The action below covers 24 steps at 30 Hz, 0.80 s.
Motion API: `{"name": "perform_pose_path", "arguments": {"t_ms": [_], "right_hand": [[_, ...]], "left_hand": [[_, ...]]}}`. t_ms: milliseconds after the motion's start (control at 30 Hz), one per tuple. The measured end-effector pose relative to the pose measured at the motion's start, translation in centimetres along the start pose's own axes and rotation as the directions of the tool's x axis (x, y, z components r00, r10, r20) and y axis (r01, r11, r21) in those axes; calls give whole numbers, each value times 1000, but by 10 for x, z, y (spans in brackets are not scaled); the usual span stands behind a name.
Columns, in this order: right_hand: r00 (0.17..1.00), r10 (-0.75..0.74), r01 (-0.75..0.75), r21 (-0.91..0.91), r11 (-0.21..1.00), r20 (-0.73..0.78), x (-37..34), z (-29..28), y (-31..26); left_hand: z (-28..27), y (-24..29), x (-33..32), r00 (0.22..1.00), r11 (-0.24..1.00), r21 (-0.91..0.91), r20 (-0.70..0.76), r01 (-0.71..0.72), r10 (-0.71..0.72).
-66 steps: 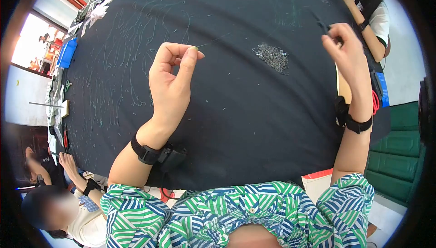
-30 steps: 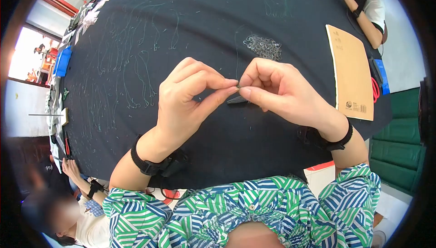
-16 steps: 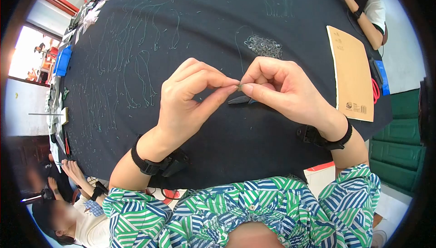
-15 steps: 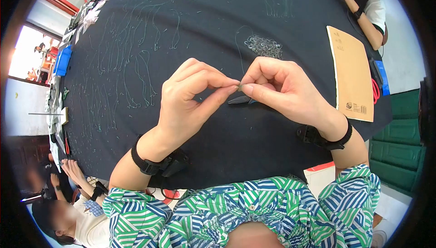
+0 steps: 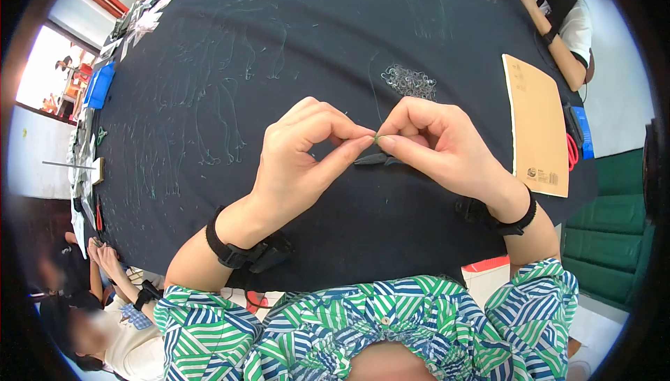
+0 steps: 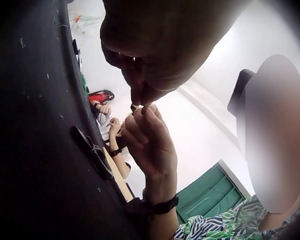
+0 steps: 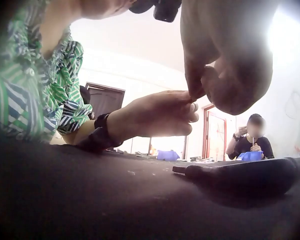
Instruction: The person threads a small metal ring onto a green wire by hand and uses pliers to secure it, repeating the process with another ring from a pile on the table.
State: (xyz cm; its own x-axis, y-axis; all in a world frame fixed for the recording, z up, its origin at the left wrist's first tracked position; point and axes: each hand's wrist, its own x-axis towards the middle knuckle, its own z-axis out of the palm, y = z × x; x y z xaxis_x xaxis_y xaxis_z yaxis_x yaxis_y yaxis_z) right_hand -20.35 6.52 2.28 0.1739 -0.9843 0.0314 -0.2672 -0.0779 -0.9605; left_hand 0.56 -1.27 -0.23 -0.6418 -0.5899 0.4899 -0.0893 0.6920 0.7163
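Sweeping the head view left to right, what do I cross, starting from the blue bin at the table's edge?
Blue bin → left grip → pinched green strand end → right grip → tan booklet → red loop handle.

On the bench (image 5: 433,241), a tool (image 5: 370,160) lies beneath the hands (image 5: 447,147); a thread (image 5: 373,88) runs from them past the left of a heap of hooks (image 5: 410,82). Strands (image 5: 234,119) spread leftward, a container (image 5: 100,86) farther left; a notebook (image 5: 537,130) lies rightward.
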Motion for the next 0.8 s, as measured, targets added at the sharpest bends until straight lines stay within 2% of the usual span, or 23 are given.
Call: {"name": "perform_pose_path", "arguments": {"t_ms": [67,167,267,367,467,500,600,667,733,800], "right_hand": [[1000,-4,4,14,1000,-4,0,1,2],[999,-40,40,-60,997,12,1,-2,3],[998,-58,61,-190,980,23,3,-4,-4],[993,33,12,-386,922,110,8,-15,-28],[965,-215,263,-562,784,152,12,-27,-28],[949,-253,313,-638,704,186,14,-34,-34],[918,-308,393,-684,614,250,26,-51,-54],[964,-218,264,-651,711,153,35,-63,-61],[932,-357,310,-642,701,60,43,-71,-55],[918,-397,319,-601,733,3,49,-76,-50]], "left_hand": [[0,0,1,999,999,26,-17,-40,41],[2,0,0,999,999,23,-30,-34,34],[0,-1,-2,1000,1000,14,-18,11,-10],[0,0,-2,999,1000,-4,-32,5,-5],[-1,-2,-2,999,999,-36,-39,10,-11],[1,-2,-1,995,991,-110,-62,70,-77],[2,0,3,959,913,-339,-89,226,-271],[2,2,10,918,807,-504,-68,308,-392],[-2,-1,16,916,790,-520,-36,324,-400],[-3,-6,24,894,731,-580,-9,360,-448]]}}
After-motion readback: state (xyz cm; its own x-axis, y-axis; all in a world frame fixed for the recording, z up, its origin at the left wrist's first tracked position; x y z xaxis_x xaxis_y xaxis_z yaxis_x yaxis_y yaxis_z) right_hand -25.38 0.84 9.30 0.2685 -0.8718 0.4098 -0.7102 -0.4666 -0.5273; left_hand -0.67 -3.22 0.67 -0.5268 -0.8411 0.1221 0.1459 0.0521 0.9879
